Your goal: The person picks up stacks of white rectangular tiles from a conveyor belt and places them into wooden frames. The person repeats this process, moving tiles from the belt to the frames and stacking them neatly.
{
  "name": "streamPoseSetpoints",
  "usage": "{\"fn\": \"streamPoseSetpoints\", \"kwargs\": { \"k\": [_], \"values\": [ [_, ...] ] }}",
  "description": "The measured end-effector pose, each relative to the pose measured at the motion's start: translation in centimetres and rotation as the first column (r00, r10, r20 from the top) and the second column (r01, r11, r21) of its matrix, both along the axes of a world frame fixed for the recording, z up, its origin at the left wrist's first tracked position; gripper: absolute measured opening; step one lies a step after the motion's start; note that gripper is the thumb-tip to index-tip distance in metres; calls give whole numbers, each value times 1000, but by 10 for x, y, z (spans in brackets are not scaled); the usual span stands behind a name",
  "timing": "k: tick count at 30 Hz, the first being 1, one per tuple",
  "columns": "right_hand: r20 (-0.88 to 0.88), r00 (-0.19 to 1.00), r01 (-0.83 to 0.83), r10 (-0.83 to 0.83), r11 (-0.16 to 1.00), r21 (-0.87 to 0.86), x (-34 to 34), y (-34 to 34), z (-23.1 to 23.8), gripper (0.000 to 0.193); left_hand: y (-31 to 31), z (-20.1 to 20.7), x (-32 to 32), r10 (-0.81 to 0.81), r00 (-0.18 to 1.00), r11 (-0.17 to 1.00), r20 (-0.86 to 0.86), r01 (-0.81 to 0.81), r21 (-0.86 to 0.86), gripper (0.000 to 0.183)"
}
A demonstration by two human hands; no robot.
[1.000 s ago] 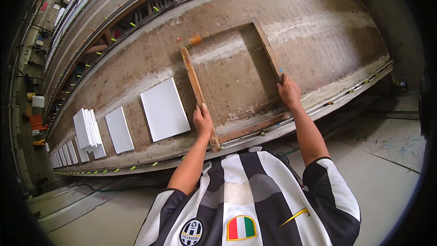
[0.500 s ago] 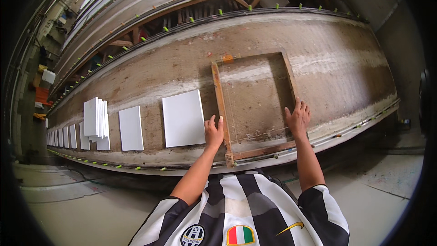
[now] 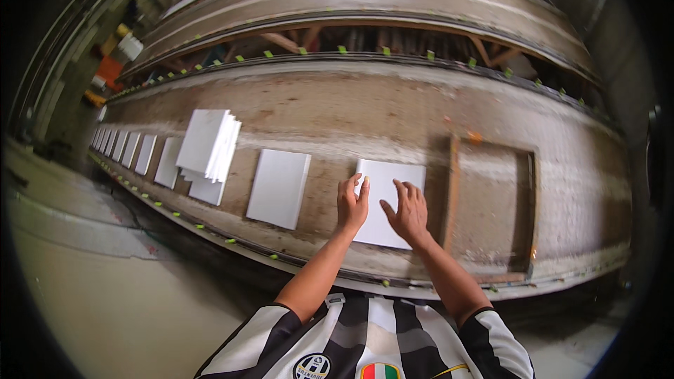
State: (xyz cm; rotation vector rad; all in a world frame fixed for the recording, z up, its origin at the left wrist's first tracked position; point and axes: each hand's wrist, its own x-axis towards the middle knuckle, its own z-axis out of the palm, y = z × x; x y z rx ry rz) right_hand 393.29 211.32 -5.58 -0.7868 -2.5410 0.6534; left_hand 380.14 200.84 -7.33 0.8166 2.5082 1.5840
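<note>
A white rectangular sheet or thin panel (image 3: pixel 377 228) lies flat on the long brown table (image 3: pixel 337 102) in front of me. Over its left edge is my left hand (image 3: pixel 351 207), fingers raised and apart, with nothing held. My right hand (image 3: pixel 409 214) hovers or rests over the sheet's right half, its fingers spread and likewise holding nothing; whether either hand touches the sheet I cannot tell. To the right of the sheet, the rectangular wooden frame (image 3: pixel 453 193) lies on the table, apart from both hands.
Left of me lies another white sheet (image 3: pixel 278 189), then an uneven stack of white sheets (image 3: pixel 205 142) and a row of several more running off leftward. Green clips line the table's edges. Beyond stands a second long table (image 3: pixel 393 28) on wooden supports.
My hands have let go of the wooden frame's sides and come together over the white sheet to its left. The view has turned left, so everything sits further right.
</note>
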Motion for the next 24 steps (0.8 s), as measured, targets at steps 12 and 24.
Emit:
{"fn": "streamPoseSetpoints", "kwargs": {
  "k": [12,24],
  "values": [
    [-119,920,-276,373,401,-873,-329,-222,-48,69,-277,-26,-275,631,768,768,106,-638,51,49],
    [11,999,13,-33,49,-999,-514,-361,-25,49,-344,-48,-321,491,534,535,689,-808,245,41]
  ]
}}
